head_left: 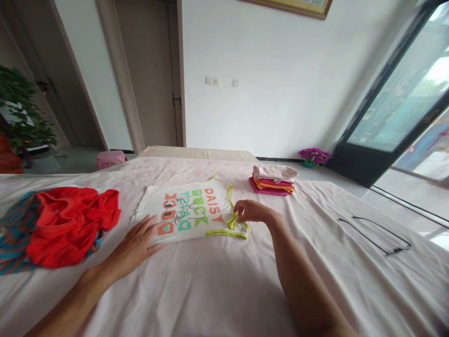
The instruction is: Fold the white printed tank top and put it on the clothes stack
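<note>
A white sleeveless top [185, 211] with yellow trim, colourful letters and a printed cartoon duck lies spread on the sheet, its neck end to the right. My left hand [144, 238] rests with fingers stretched out over its lower corner. At the neck end, my right hand [249, 210] is closed in a pinch at the yellow bow [232, 221]; the fingertips are partly hidden behind the hand.
Left of the top is a loose heap of red clothing [66, 224] and blue-brown striped cloth [16, 234]. A folded clothes stack [273, 180] stands beyond my right hand. Eyeglasses [396, 250] lie at the right on the pale sheet [217, 290].
</note>
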Action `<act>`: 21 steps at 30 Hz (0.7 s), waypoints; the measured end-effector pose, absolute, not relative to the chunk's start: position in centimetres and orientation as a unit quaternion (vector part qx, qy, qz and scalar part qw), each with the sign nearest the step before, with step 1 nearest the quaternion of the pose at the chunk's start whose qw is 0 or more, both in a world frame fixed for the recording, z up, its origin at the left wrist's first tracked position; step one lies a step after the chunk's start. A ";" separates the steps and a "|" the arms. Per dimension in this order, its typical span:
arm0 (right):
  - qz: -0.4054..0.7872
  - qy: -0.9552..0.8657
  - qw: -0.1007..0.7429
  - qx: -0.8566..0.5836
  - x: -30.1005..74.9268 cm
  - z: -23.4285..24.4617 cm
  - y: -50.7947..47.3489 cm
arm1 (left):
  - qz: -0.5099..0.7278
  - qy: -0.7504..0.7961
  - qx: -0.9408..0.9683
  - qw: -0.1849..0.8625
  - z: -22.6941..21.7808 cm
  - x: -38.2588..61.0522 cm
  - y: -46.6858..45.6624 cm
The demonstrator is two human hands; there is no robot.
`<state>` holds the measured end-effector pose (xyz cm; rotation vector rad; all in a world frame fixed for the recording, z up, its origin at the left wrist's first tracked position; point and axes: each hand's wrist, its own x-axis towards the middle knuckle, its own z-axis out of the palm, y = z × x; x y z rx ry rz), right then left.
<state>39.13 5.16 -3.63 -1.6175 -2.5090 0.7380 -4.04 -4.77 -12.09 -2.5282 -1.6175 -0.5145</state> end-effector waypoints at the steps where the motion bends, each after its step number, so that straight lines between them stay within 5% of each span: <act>1: 0.261 -0.814 0.012 -0.518 39.0 -3.5 4.9 | -0.171 -0.542 -0.822 0.040 -11.4 -4.1 -5.0; 11: 0.110 -0.865 -0.101 -0.478 36.9 -3.1 0.2 | -0.018 -0.598 -0.801 -0.037 -8.1 -5.1 -7.1; 21: -0.019 -0.875 0.024 -0.483 37.1 -6.4 -2.2 | -0.049 -0.625 -0.776 -0.074 -7.9 -6.8 -6.6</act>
